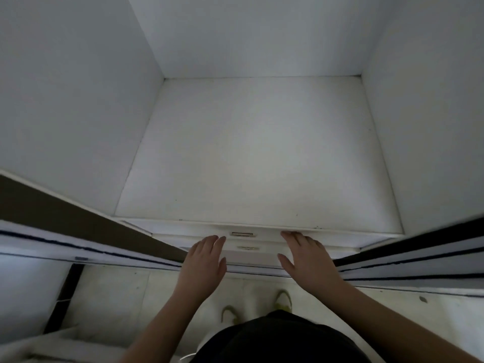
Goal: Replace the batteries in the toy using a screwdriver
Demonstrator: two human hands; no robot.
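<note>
No toy, battery or screwdriver shows in the head view. I stand before a white wardrobe recess whose bare shelf top [256, 153] lies above two white drawers. The upper drawer front [262, 235] carries a small metal handle [242, 234], and the lower drawer front [251, 251] has a handle [247, 248] too. My left hand [205, 260] has straight fingers laid flat against the drawer fronts, left of the handles. My right hand [305, 255] lies flat on the right, fingertips at the upper drawer's top edge.
White walls [78, 100] enclose the recess on the left, back and right. Sliding door tracks [408, 260] run along both sides at hand height. Below are a pale floor [125, 297] and my two light shoes [282, 301].
</note>
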